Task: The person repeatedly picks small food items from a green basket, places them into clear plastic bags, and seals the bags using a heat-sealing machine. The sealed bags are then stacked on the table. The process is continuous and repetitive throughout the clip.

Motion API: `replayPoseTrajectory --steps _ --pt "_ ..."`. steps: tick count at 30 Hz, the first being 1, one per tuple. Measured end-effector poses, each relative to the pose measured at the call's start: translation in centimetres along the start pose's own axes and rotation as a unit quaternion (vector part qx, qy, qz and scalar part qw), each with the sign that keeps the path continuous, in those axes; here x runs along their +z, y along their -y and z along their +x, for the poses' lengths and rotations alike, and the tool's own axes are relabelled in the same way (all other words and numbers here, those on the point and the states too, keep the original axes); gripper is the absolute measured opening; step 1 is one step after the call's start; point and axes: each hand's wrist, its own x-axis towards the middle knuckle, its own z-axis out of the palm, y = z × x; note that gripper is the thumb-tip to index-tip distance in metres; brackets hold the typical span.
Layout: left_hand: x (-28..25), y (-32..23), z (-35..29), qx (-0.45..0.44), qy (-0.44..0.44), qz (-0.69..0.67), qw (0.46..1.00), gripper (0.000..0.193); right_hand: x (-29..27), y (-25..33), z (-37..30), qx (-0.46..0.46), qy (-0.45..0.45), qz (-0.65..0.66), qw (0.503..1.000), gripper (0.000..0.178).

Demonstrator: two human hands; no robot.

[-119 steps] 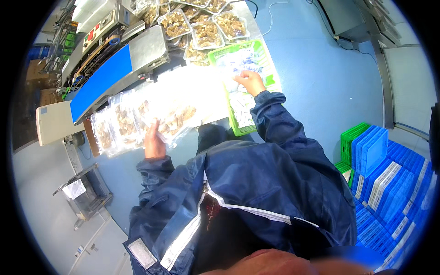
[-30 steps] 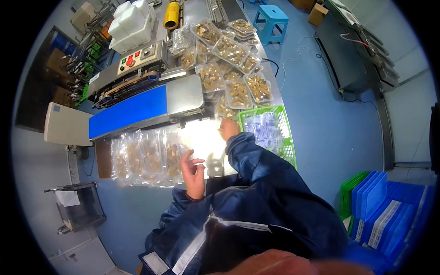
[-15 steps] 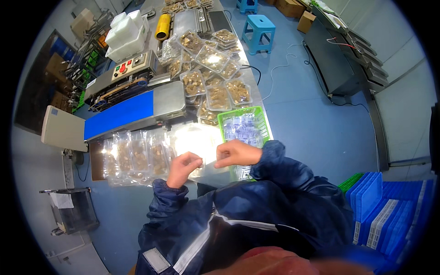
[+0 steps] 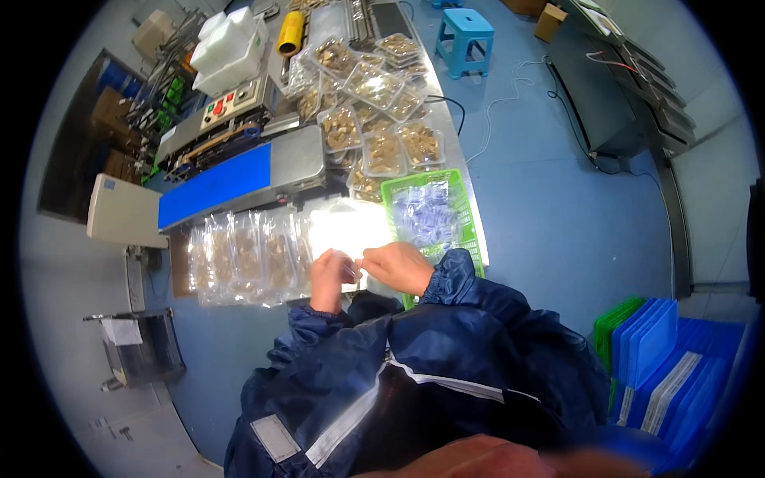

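The long metal surface holds nearly everything. A machine with a blue belt runs along its left side. A big heap of clear trays with brown food pieces sits further back. In front of the heap is a green basket, full of little blue-and-white packets. Clear bags with brown pieces lie in a row on the left.

The left hand and the right hand meet near the front edge, just left of the basket. Their fingers are bent in close. A small pale thing seems to be between the fingertips. I can't tell if either grip is shut tight on it.

It is best to pinch softly, use just the tips, and keep both hands steady.

The fingers hide most of the small thing. Bright glare washes out the spot behind the hands.
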Motion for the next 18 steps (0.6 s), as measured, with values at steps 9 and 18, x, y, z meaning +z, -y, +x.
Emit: replayPoseTrajectory --steps 9,18 --pt "-1.7 1.4 1.5 -0.037 -0.059 -0.219 0.973 0.025 5.8 -0.1 4.8 0.089 -0.095 0.158 0.979 0.014" --pt "-8.7 3.2 6.8 0.189 -0.066 0.003 0.98 0.008 -0.7 -11.1 15.5 -0.043 0.387 0.323 0.862 0.021"
